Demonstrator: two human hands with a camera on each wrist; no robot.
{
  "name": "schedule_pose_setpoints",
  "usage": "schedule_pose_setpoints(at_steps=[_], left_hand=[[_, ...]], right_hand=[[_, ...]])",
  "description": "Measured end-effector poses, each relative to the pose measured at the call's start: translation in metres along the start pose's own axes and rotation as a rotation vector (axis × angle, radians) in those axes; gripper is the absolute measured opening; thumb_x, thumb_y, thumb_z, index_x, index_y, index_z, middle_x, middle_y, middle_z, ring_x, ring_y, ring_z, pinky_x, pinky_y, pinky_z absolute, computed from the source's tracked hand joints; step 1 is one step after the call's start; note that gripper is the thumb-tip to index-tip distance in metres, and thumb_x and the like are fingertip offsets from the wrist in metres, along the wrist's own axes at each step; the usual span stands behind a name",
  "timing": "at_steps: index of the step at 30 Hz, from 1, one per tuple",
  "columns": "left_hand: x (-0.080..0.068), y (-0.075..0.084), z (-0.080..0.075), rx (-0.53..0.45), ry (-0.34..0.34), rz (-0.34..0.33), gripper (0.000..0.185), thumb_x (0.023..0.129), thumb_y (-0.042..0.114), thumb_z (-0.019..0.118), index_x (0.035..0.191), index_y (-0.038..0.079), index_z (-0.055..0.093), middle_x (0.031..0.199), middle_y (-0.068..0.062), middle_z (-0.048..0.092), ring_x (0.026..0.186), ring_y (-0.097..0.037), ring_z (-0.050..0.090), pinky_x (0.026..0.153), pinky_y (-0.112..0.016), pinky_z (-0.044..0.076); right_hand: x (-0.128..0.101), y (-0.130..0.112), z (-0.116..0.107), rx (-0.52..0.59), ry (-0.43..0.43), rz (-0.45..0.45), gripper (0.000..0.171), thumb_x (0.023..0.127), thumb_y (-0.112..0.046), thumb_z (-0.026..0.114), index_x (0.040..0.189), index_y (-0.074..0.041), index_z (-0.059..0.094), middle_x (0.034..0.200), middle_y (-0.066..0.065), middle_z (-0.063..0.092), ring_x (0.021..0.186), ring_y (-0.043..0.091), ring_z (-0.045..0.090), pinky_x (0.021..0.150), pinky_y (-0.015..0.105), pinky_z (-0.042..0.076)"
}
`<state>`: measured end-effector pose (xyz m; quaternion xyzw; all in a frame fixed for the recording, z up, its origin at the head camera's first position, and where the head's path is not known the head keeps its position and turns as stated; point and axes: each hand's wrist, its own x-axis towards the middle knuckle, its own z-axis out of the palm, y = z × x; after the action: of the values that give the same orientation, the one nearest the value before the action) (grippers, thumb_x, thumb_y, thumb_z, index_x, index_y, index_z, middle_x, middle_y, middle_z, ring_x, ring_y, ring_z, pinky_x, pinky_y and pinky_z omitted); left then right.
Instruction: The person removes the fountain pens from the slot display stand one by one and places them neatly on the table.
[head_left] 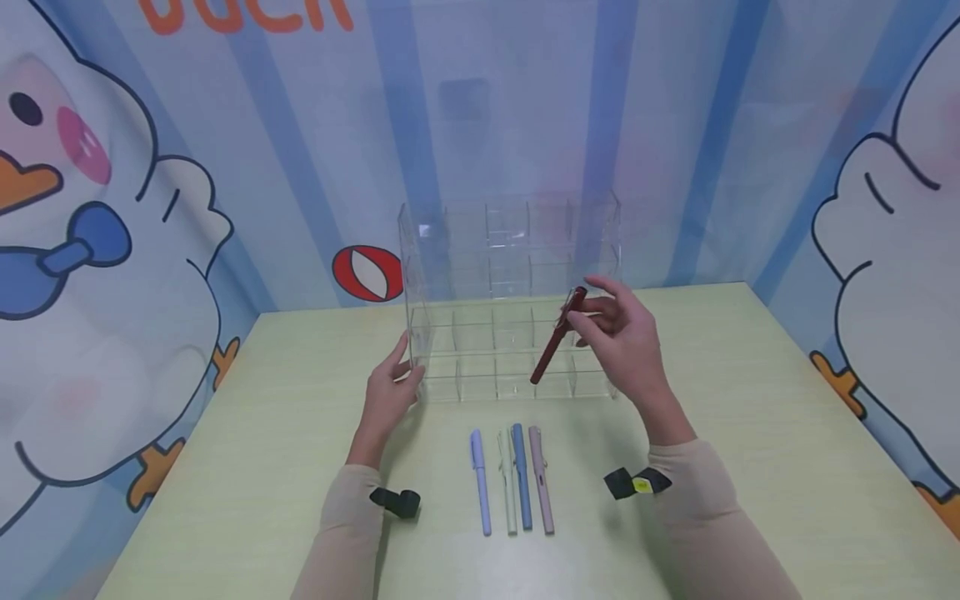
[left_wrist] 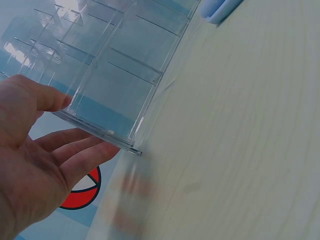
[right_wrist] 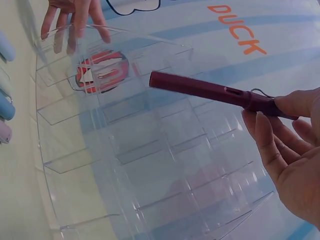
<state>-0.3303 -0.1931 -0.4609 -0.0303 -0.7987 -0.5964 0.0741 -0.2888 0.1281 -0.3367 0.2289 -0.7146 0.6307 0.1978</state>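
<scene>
My right hand (head_left: pixel 626 342) pinches a dark red pen (head_left: pixel 553 346) by its clip end, between thumb and fingers. The pen slants over the front right compartments of a clear acrylic organizer (head_left: pixel 495 377), its far end pointing down and left. At the organizer's left side, my left hand (head_left: pixel 388 398) holds the side wall. In the left wrist view, that thumb lies on the inner side of the wall (left_wrist: pixel 100 131) and the other fingers on the outer side. Nearer me, a lavender pen (head_left: pixel 482 483), a pale green pen (head_left: pixel 509 483), a blue pen (head_left: pixel 522 479) and a mauve pen (head_left: pixel 542 482) lie side by side.
The organizer stands on a pale wood-grain table (head_left: pixel 262 450), its tiers of compartments rising toward the back. Behind the table hangs a blue striped backdrop (head_left: pixel 315 167) with cartoon ducks and a red-and-white ball (head_left: pixel 367 273).
</scene>
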Motion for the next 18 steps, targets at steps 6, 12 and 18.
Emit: schedule_pose_setpoints(at_steps=[6,12,18], left_hand=[[0.000,0.000,0.000,0.009,-0.001,-0.004,0.057,0.090,0.027,0.056,0.134,0.050,0.029,0.129,-0.010,0.047,0.106,-0.022,0.054,0.071,-0.042,0.052],[0.000,0.000,0.000,-0.006,0.000,0.002,0.056,0.090,0.029,0.056,0.134,0.050,0.030,0.129,-0.010,0.047,0.107,-0.022,0.054,0.072,-0.044,0.051],[0.000,-0.001,0.000,0.006,0.004,-0.003,0.056,0.090,0.029,0.056,0.134,0.050,0.030,0.129,-0.009,0.047,0.107,-0.020,0.053,0.071,-0.042,0.052]], right_hand=[[0.000,-0.004,-0.007,-0.052,0.012,-0.001,0.038,0.084,-0.002,0.062,0.121,-0.002,0.053,0.093,0.020,0.064,0.068,0.019,0.064,0.054,0.034,0.052],[-0.001,-0.010,-0.015,-0.097,0.009,0.014,0.037,0.084,-0.002,0.061,0.120,-0.001,0.053,0.093,0.019,0.064,0.069,0.018,0.064,0.054,0.032,0.052],[0.000,-0.006,-0.029,-0.128,0.023,0.033,0.037,0.085,-0.006,0.062,0.120,-0.003,0.054,0.094,0.016,0.064,0.070,0.019,0.064,0.054,0.034,0.052]])
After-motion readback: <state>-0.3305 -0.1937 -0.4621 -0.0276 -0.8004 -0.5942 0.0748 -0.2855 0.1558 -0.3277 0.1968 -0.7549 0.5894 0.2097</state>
